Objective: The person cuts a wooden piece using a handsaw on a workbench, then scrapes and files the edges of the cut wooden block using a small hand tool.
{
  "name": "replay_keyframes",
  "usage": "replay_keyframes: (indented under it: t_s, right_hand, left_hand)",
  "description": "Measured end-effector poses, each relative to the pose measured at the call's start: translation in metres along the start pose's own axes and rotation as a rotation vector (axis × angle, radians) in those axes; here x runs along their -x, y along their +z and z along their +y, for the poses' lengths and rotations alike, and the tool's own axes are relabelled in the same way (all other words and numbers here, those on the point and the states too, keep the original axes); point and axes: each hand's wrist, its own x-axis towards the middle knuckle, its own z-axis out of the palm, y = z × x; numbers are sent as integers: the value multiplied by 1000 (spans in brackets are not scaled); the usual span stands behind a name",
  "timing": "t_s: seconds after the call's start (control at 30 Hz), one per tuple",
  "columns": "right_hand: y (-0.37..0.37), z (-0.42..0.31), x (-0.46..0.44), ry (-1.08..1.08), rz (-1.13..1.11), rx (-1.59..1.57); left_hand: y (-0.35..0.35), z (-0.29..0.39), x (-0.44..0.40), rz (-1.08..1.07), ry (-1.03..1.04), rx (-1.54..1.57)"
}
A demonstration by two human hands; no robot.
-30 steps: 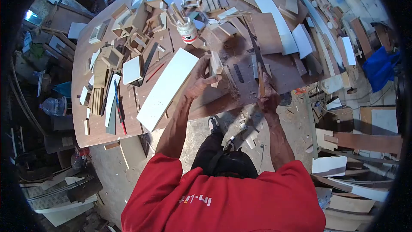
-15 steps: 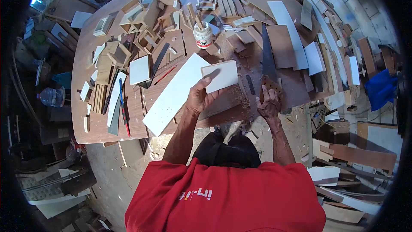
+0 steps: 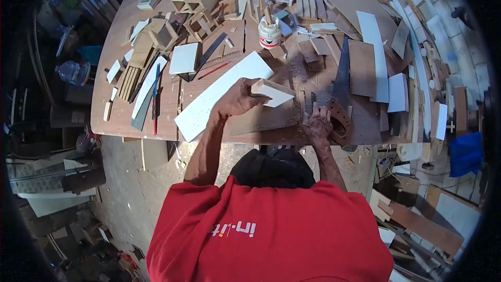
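Note:
My left hand (image 3: 241, 98) grips a small white-faced wooden block (image 3: 273, 93), held tilted above the table with its raw wood edge showing. Beneath it lies a long white board (image 3: 224, 96). My right hand (image 3: 317, 124) is down on the tabletop, fingers bent, at the near end of a narrow dark strip (image 3: 313, 98); what is between the fingertips is hidden. Just right of that hand, a handsaw (image 3: 341, 81) rests on the table, its brown handle beside my knuckles and its blade pointing away.
A white jar (image 3: 270, 34) holding sticks stands mid-table. Wooden frames (image 3: 201, 23) and offcuts crowd the back left. A red pencil (image 3: 214, 71) lies left of the long board. Brown panels (image 3: 361, 68) and a white strip (image 3: 373, 55) lie at the right.
My right hand has let go of the saw handle and moved left to the dark strip. The saw now lies on the table. My left hand has tilted the block.

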Motion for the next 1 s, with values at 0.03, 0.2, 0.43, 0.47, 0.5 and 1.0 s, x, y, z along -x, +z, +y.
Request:
replay_keyframes:
  t_s: [0.03, 0.2, 0.43, 0.47, 0.5, 1.0]
  right_hand:
    - [2, 3, 1, -10, -9, 4]
    - [9, 5, -4, 11, -18, -15]
    - [19, 7, -5, 54, 28, -59]
    - [14, 3, -4, 77, 12, -65]
    - [11, 0, -4, 100, -3, -71]
    - [37, 10, -15, 132, -82, -200]
  left_hand:
    - [-2, 4, -2, -27, -24, -32]
    - [-8, 6, -13, -119, -23, -469]
    - [10, -23, -30, -104, 221, -847]
    - [13, -28, -32, -107, 227, -853]
    - [16, -32, -34, -109, 235, -858]
    - [46, -60, -5, 144, 291, -870]
